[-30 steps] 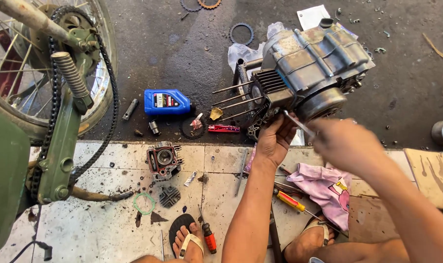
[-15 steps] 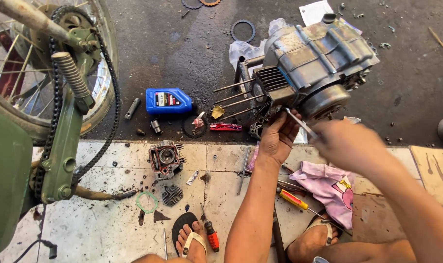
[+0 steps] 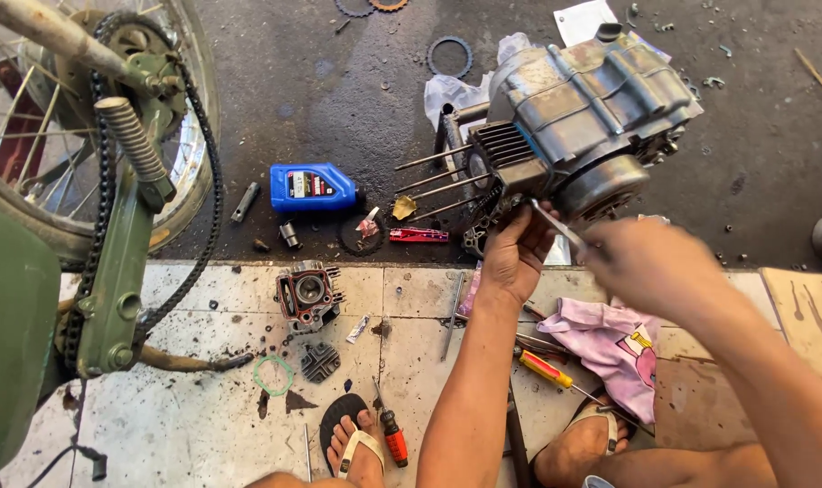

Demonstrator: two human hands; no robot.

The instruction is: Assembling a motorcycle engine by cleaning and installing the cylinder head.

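Left hand (image 3: 512, 258) clamped on engine (image 3: 574, 126) lower edge, unchanged | right hand (image 3: 650, 267) gripping thin tool (image 3: 555, 226), shifted toward 9 o'clock | work ongoing at engine's 6 o'clock.

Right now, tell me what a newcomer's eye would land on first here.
The grey engine block lies on the dark ground at top centre, the left hand gripping its lower edge and the blurred right hand holding a thin metal tool to it. A blue oil bottle lies to its left, beside a spoked wheel with its chain.
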